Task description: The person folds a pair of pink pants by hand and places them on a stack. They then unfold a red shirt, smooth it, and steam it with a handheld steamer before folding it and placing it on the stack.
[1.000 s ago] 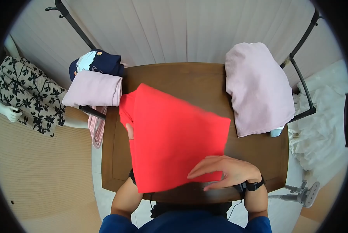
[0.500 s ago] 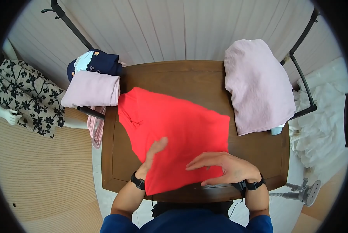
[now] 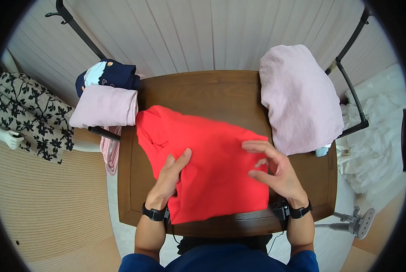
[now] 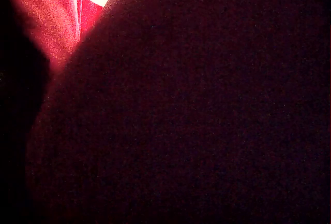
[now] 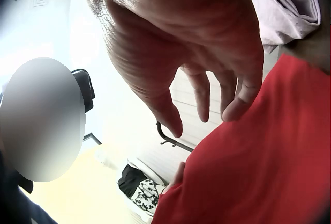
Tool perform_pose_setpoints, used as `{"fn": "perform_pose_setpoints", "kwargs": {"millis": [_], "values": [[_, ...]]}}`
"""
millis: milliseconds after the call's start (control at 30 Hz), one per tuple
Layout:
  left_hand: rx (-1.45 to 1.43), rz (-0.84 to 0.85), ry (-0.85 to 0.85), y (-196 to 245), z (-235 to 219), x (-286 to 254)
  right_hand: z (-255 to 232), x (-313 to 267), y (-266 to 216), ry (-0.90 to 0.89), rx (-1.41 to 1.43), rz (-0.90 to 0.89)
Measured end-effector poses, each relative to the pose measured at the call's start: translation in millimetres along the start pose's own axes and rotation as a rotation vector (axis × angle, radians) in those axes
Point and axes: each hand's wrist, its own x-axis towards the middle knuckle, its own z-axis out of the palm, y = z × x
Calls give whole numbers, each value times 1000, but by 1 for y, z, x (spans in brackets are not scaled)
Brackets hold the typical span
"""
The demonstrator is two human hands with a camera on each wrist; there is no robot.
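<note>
"Red garment (image 3: 221,177) first: where is it?"

"Over the near left and middle of the brown worktop (image 3: 203,95). The big pale pink bundle (image 3: 300,99) is beyond it on the right, and the smaller folded pink cloth (image 3: 105,106) is at its far left corner. Whether that corner touches the cloth, I can't tell."

"What has just changed?"

"A second ago the garment rose to a sharp far peak and hid most of the left hand (image 3: 166,179). Now the peak has sunk, the outline is softer, and that hand shows at the near left edge. The right hand (image 3: 282,177) has moved from the near edge up to the right edge."

"How is each grip?"

"The right is spread: thumb and fingers stand apart, loosely bent, with nothing between them. The left has its thumb over the fabric, but its other fingers are mostly hidden, and the left wrist view is nearly all dark. I can't tell whether it pinches."

"And what does that mean for the work?"

"My reading: the top layer is settling, the left side is being steadied, and the right hand is free to adjust its edge. The small creases (image 3: 160,143) at far left suggest it isn't smooth there."
</note>
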Motion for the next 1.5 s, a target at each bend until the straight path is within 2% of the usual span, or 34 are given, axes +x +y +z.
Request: {"fn": "perform_pose_setpoints", "kwargs": {"millis": [33, 100, 133, 200, 233, 300, 333, 400, 433, 500, 533, 567, 600, 633, 700, 767, 833, 867, 967, 1067, 1100, 1167, 1233, 1300, 1500], "values": [[-1, 1, 0, 1, -2, 1, -1, 0, 1, 64, 29, -7], [-110, -8, -184, 2, -9, 4, -4, 0, 2, 81, 48, 24], [-110, -6, -184, -2, -14, 7, -5, 0, 4, 126, 63, 19], [-375, -28, -379, -17, -23, 16, -6, 0, 3, 188, 71, 26], [-374, -27, -382, -23, -25, 20, -5, 0, 3, 191, 70, 24], [-899, -110, -696, -30, -28, 25, -5, 0, 4, 273, 87, 17], [-896, -111, -701, -30, -27, 23, -6, 0, 5, 278, 86, 15], [-929, -17, -494, -26, -24, 20, -9, 0, 6, 324, 77, 61], [-925, -21, -501, -25, -24, 20, -10, 1, 8, 333, 76, 60], [-1012, 89, -572, -22, -27, 21, -12, 3, 15, 273, 49, 97], [-1105, 65, -652, -23, -30, 24, -12, 3, 18, 284, 48, 96], [-1102, 58, -660, -23, -32, 25, -10, 4, 21, 214, 37, 83], [-1105, 98, -599, -24, -33, 25, -8, 5, 21, 144, 25, 71], [-1108, 138, -538, -24, -35, 26, -8, 5, 20, 154, 23, 72], [-1111, 153, -595, -25, -40, 32, -9, 5, 17, 43, -207, 77], [-1115, 177, -643, -25, -41, 33, -8, 4, 18, 71, -250, 47], [-1143, 164, -640, -23, -40, 31, -13, 5, 19, -77, -67, 278], [-1143, 166, -640, -24, -41, 31, -14, 4, 19, -79, -68, 278], [-1147, 170, -648, -25, -44, 32, -18, 2, 17, -49, -51, 237], [-1107, 191, -612, -19, -40, 29, -21, 1, 8, 191, 193, 85], [-1128, 186, -584, -15, -35, 28, -23, 1, 8, 191, 193, 85], [-1151, 180, -558, -11, -30, 26, -29, 1, 10, 321, 415, -7], [-1131, 184, -510, -10, -27, 26, -32, 1, 9, 352, 456, -52], [-1122, 211, -532, -12, -27, 28, -32, 0, 5, 454, 568, -105], [-1122, 241, -506, -10, -26, 30, -37, -4, 10, 427, 612, -119]]}}
